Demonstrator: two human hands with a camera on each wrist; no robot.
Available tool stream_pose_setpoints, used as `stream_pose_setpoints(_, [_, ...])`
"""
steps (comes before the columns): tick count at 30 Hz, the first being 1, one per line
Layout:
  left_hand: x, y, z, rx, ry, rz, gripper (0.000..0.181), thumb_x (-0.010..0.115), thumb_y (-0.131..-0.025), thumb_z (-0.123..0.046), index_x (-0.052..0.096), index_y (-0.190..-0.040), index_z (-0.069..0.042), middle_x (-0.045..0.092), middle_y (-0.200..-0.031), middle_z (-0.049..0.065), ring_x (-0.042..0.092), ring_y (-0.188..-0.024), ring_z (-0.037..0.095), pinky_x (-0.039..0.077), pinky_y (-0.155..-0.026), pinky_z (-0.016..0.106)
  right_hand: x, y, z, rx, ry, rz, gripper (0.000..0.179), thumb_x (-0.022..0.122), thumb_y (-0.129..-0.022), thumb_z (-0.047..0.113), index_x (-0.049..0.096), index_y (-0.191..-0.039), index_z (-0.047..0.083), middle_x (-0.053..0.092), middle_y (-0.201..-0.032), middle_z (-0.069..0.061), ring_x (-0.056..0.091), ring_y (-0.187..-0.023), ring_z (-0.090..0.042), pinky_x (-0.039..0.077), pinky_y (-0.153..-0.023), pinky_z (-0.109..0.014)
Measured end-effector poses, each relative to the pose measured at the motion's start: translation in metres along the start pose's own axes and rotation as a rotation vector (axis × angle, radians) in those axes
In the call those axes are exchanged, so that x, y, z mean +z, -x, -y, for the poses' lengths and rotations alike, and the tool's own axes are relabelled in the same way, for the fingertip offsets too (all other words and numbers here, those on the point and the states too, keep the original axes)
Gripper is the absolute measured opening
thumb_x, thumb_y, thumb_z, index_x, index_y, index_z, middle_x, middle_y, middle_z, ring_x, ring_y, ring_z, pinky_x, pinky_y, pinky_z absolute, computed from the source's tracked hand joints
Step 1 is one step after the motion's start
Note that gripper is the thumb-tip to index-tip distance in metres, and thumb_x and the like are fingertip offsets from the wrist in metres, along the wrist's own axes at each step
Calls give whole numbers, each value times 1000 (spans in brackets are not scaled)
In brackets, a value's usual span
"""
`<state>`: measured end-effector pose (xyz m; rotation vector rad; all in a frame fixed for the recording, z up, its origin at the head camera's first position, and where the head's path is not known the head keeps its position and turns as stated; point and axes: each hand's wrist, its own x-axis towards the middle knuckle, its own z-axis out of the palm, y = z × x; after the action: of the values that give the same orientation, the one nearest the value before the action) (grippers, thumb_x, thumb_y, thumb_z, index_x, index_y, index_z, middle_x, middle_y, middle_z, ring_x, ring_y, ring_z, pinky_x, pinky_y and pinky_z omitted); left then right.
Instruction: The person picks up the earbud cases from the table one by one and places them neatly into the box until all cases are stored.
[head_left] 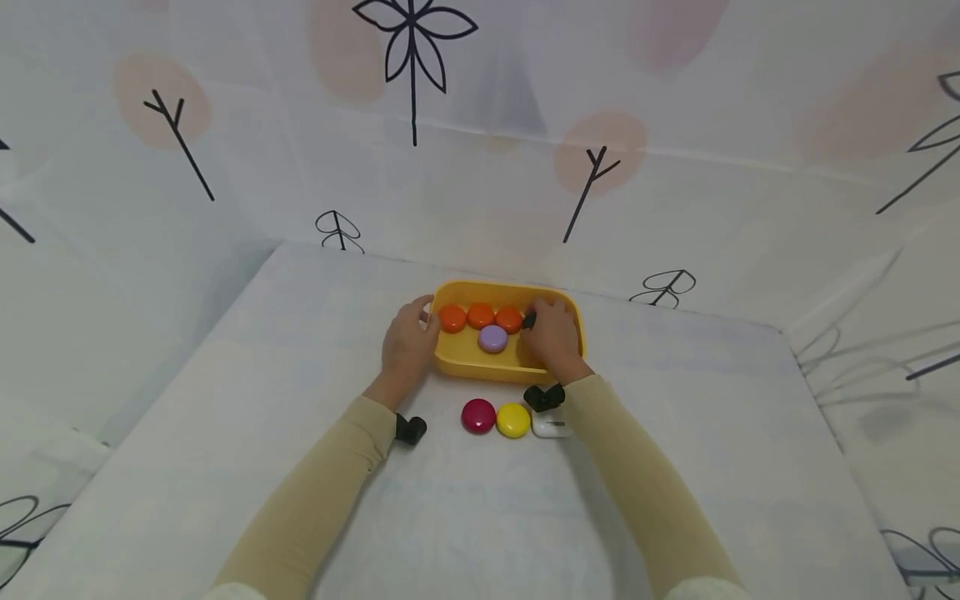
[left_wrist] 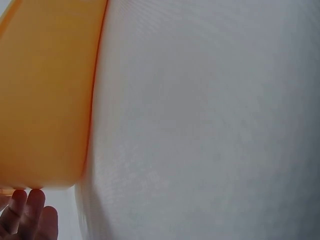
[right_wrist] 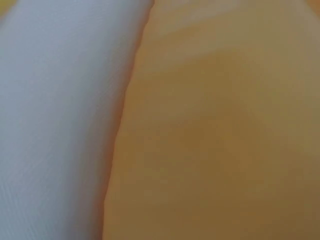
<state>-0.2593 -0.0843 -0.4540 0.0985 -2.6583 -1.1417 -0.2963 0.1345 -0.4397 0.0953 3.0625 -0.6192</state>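
Note:
A yellow tray [head_left: 480,367] sits on the white-covered table, and its wall [left_wrist: 45,95] fills the left of the left wrist view. My left hand [head_left: 408,342] holds the tray at its left end, fingertips [left_wrist: 34,197] against the wall. Inside, three orange discs [head_left: 480,316] form a row at the back, with a lilac disc [head_left: 492,338] in front of them. My right hand [head_left: 552,333] reaches into the tray's right side and pinches a small black piece [head_left: 529,320], mostly hidden by the fingers. The right wrist view shows only the tray wall [right_wrist: 215,125] and cloth.
In front of the tray lie a dark red disc [head_left: 478,416], a yellow disc [head_left: 513,420] and a white piece [head_left: 551,424] with a dark line, partly behind the right wrist's black camera [head_left: 544,397]. A patterned cloth wall [head_left: 480,192] rises just behind the tray.

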Motion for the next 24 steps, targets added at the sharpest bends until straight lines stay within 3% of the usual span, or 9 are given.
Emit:
stream_pose_setpoints(6, [-2,0,-2,-9,-2,2,42,42,-86,-34,45,-126,-22,53,-95,-2,48,-76,15,44,-65,27,0,2,0,-16,-24,-46,33,63,-73,22,54,-104,15,40,-110,-12,35,-99,-28,39,-86,-40])
stream_pose_setpoints(14, [-1,0,0,-25,-8,16,42,42,-86,-34,43,-127,-23,52,-95,-2,48,-76,15,45,-64,26,2,3,-3,-61,-157,-118,35,64,-73,27,53,-103,15,41,-113,-9,35,-101,-24,40,-87,-39])
stream_pose_setpoints(24, [0,-2,-1,-24,-17,18,42,43,-86,-34,44,-126,-24,52,-94,-2,48,-73,15,43,-61,26,-4,4,-6,-212,-313,-206,32,62,-72,32,54,-100,19,45,-104,-2,45,-92,-17,45,-82,-34])
